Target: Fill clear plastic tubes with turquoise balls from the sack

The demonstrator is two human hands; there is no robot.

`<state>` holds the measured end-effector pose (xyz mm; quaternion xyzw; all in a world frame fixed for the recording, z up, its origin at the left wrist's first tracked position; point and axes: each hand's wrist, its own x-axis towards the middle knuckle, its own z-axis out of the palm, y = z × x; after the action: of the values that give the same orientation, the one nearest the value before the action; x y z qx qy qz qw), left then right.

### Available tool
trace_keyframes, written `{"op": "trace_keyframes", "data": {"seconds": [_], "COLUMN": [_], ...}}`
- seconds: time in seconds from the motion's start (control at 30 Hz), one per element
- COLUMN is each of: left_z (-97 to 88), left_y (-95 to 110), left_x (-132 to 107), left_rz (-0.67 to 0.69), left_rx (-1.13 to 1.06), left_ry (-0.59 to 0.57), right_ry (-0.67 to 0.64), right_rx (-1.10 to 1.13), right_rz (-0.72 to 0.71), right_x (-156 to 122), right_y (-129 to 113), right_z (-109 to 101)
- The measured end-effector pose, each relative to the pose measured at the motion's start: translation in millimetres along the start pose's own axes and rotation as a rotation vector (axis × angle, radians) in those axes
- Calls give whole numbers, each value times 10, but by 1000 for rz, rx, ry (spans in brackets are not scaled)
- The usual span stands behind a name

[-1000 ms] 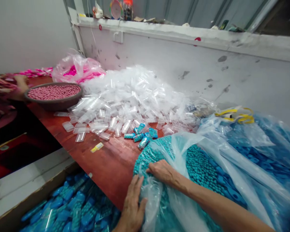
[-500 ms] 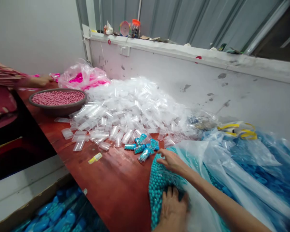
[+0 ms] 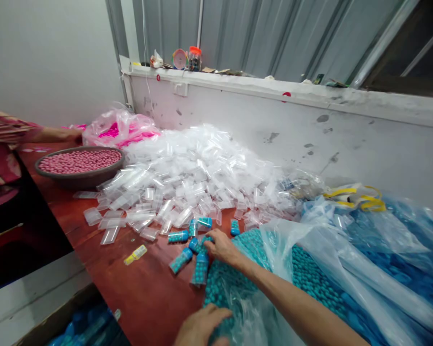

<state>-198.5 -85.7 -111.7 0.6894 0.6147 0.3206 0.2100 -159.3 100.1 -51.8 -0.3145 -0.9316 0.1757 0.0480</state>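
My right hand (image 3: 224, 249) reaches over the beads, its fingertips closed on a small clear bottle of turquoise beads (image 3: 203, 243). Around it lie several similar blue-capped bottles, one of them a bead-filled bottle (image 3: 200, 269) just below the fingers. Low in the view, my left hand (image 3: 202, 327) is partly cut off by the frame edge; its fingers are apart and it holds nothing visible. It hovers by the near edge of the turquoise bead heap (image 3: 254, 245), which spills from a clear plastic bag (image 3: 310, 240).
A big pile of clear empty containers (image 3: 198, 168) covers the table (image 3: 155, 293) toward the wall. At left stand a bowl of pink beads (image 3: 81, 178) and a pink bag (image 3: 119, 129), with another person's arm (image 3: 46, 134) there. A yellow tag (image 3: 135, 254) lies nearer.
My right hand has moved left from the heap's edge onto the small bottles, which are now more spread out. My left hand has come off the beads toward the lower left. The view has shifted.
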Motion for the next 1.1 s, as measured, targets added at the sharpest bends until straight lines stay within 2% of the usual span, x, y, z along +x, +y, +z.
{"op": "trace_keyframes", "data": {"seconds": [0.07,0.13,0.17,0.2,0.3,0.4,0.57,0.8,0.97,1.1], "left_z": [-283,-525,-615,-680,-715,-596,-446,-439,-426,-420], "left_y": [-36,-126,-194,-273,-508,-633,-597,-553,-529,-541], "left_x": [187,504,687,869,1279,1363,1016,337,-186,-514], "left_rz": [-68,-125,-145,-165,-192,-150,-178,-165,-159,-170], "left_rx": [35,191,265,321,448,509,543,587,670,721], "left_ry": [132,281,342,355,271,153,169,257,337,403], "right_ry": [47,54,32,4,-83,-161,-219,-159,-176,-230], "right_rx": [-118,-220,-239,-242,-238,-227,-223,-233,-228,-205], "right_rz": [177,365,419,438,394,290,140,-66,-221,-315], "right_x": [78,158,185,200,192,183,181,-53,-231,-278], "right_y": [124,276,347,406,488,444,219,-171,-419,-579], "right_z": [-88,-148,-159,-157,-101,-45,-15,139,264,231]}}
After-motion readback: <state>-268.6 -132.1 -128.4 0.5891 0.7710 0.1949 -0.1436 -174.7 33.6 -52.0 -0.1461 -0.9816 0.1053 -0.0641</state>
